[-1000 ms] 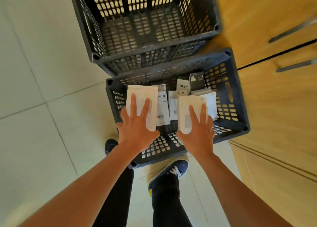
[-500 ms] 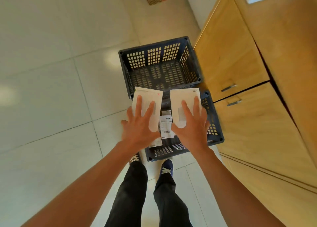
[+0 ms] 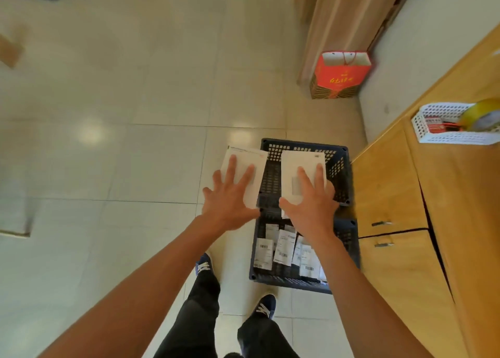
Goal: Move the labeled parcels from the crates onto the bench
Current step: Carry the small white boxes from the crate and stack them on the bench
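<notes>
My left hand (image 3: 230, 200) holds a white labeled parcel (image 3: 243, 157) flat in the air, fingers spread on top, over the floor just left of the crates. My right hand (image 3: 311, 203) holds a second white parcel (image 3: 300, 160) the same way above the far dark crate (image 3: 338, 168). The near dark crate (image 3: 349, 249) on the floor still holds several white parcels with barcode labels (image 3: 284, 246). The wooden bench (image 3: 473, 195) stands to the right of both crates.
On the bench top sits a white plastic basket (image 3: 446, 138) with a roll of yellow tape (image 3: 481, 117). A red paper bag (image 3: 341, 76) stands on the tiled floor by a wooden cabinet at the back. My legs and shoes are below.
Both hands have lifted their parcels up out of the near crate. The view has risen, so the crates look smaller and the bench top with its basket shows.
</notes>
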`<action>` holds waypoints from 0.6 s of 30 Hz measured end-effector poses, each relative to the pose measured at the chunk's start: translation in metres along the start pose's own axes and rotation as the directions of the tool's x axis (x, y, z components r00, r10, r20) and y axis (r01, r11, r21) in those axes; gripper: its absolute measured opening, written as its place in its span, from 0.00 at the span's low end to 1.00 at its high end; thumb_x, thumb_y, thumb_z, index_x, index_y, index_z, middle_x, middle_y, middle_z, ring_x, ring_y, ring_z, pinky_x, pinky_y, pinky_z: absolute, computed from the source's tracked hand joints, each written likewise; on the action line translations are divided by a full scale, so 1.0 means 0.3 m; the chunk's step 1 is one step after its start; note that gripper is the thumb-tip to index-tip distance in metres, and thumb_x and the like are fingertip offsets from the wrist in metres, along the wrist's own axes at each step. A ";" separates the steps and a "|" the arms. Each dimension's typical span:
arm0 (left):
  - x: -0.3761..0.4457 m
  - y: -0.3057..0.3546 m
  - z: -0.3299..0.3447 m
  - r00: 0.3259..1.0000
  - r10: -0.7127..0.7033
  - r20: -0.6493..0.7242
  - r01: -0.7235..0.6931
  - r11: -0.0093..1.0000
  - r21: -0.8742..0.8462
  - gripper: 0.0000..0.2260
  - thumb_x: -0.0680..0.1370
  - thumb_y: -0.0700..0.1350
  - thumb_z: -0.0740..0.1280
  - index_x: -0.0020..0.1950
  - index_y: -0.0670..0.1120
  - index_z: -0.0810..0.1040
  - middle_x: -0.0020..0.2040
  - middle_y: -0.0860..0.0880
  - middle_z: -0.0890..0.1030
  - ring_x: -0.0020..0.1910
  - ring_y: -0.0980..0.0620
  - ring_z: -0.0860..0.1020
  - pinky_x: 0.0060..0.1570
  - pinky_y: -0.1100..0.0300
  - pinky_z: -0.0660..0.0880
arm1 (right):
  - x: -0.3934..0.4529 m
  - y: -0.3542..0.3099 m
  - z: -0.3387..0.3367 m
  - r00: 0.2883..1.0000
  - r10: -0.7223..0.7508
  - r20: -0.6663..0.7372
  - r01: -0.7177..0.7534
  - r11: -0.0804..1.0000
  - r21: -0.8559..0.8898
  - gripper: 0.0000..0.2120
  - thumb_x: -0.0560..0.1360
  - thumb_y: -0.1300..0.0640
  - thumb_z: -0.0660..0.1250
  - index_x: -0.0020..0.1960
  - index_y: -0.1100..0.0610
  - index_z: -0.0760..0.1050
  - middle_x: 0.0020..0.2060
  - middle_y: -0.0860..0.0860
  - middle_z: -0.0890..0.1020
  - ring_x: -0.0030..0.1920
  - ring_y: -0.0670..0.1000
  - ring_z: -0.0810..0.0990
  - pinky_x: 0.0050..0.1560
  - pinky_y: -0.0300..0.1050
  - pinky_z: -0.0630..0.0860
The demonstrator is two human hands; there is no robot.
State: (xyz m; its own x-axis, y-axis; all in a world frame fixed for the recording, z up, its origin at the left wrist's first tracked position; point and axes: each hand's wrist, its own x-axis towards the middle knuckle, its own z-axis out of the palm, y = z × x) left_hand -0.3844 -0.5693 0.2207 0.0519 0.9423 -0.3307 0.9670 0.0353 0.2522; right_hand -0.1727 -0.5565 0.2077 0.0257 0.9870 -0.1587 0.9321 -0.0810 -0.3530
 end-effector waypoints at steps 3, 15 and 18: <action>0.003 -0.123 -0.086 0.999 -0.044 -0.017 0.044 0.999 0.006 0.50 0.67 0.70 0.68 0.78 0.66 0.37 0.79 0.55 0.29 0.77 0.37 0.49 0.67 0.31 0.66 | 0.045 -0.137 -0.030 0.997 -0.068 0.028 0.069 0.997 -0.035 0.42 0.70 0.35 0.66 0.77 0.39 0.49 0.80 0.46 0.42 0.76 0.64 0.51 0.66 0.70 0.63; 0.214 -0.739 -0.498 0.988 -0.115 -0.106 0.118 0.993 0.018 0.49 0.68 0.71 0.65 0.79 0.64 0.38 0.80 0.53 0.30 0.75 0.37 0.53 0.63 0.36 0.67 | 0.381 -0.843 -0.003 0.970 -0.223 0.099 0.234 0.964 -0.122 0.41 0.71 0.34 0.63 0.77 0.40 0.48 0.80 0.47 0.41 0.76 0.65 0.50 0.69 0.71 0.61; 0.278 -0.848 -0.614 0.986 -0.128 -0.108 0.127 0.992 -0.013 0.49 0.68 0.71 0.66 0.80 0.64 0.39 0.80 0.53 0.31 0.75 0.38 0.53 0.64 0.35 0.66 | 0.451 -1.001 0.003 0.975 -0.209 0.082 0.218 0.967 -0.133 0.41 0.70 0.34 0.64 0.77 0.40 0.48 0.80 0.47 0.41 0.76 0.64 0.50 0.68 0.69 0.61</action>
State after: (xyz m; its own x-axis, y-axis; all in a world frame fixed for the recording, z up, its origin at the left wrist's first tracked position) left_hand -0.6721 -0.4384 0.2964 -0.0997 0.9605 -0.2598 0.9624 0.1593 0.2198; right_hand -0.4495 -0.3986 0.2914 -0.1990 0.9674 -0.1567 0.9549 0.1554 -0.2531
